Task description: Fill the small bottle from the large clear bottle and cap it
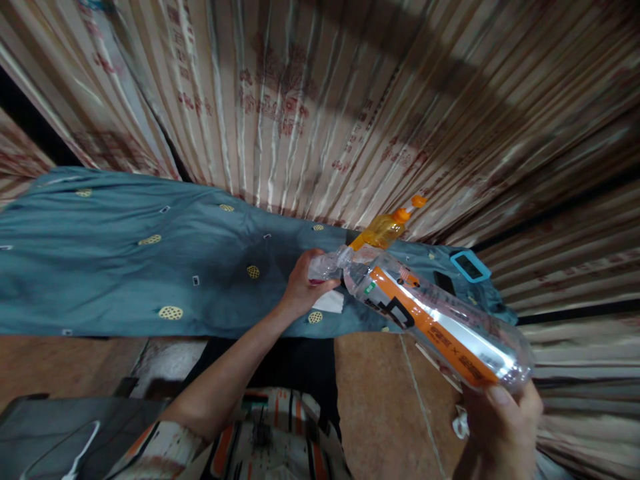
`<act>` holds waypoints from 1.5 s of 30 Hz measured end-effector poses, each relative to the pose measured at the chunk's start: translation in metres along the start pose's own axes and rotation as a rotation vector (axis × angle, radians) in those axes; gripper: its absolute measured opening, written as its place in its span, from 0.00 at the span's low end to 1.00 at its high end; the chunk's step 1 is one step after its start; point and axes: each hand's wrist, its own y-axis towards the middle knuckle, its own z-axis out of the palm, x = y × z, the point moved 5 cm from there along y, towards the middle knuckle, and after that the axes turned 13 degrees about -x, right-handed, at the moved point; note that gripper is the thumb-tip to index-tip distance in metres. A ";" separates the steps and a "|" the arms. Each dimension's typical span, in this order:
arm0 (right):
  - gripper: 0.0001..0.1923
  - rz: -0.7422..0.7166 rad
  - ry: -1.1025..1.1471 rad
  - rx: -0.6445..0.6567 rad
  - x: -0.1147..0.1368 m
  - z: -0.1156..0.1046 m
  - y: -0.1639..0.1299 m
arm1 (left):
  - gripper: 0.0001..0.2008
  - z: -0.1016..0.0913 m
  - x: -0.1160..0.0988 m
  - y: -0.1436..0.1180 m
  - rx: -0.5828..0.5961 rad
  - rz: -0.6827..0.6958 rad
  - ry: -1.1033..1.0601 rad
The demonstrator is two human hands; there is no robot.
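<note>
My right hand [507, 423] is closed around the base of a large clear plastic bottle [440, 320] with an orange and silver label. The bottle lies tilted in the air, its neck pointing left and a little lower liquid or sheen that I cannot make out inside. At its mouth, my left hand [304, 288] grips a small clear plastic container [324, 268], whose opening meets or nearly meets the bottle's neck. Just behind them is a bottle with orange-yellow content [383, 231] and an orange top. A white paper piece [329, 302] lies beneath my left hand.
A teal cloth [115, 280] with pineapple prints covers the long surface. A blue-framed digital clock [470, 266] and a dark flat object [444, 283] lie at the right. Pleated curtains [280, 107] hang behind and right. A white cable [83, 450] is at lower left.
</note>
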 end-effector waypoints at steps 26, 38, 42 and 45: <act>0.35 0.031 0.089 -0.015 0.000 -0.002 0.009 | 0.34 0.002 0.001 -0.001 -0.004 0.009 0.003; 0.35 -0.060 0.025 0.047 0.013 0.001 0.006 | 0.34 0.000 0.000 -0.001 -0.001 0.015 0.000; 0.34 -0.043 0.022 0.042 0.018 0.003 0.000 | 0.34 0.001 0.000 -0.001 -0.002 0.006 -0.018; 0.36 -0.050 0.012 0.052 0.016 0.003 0.002 | 0.34 0.001 0.000 -0.002 0.000 0.003 -0.015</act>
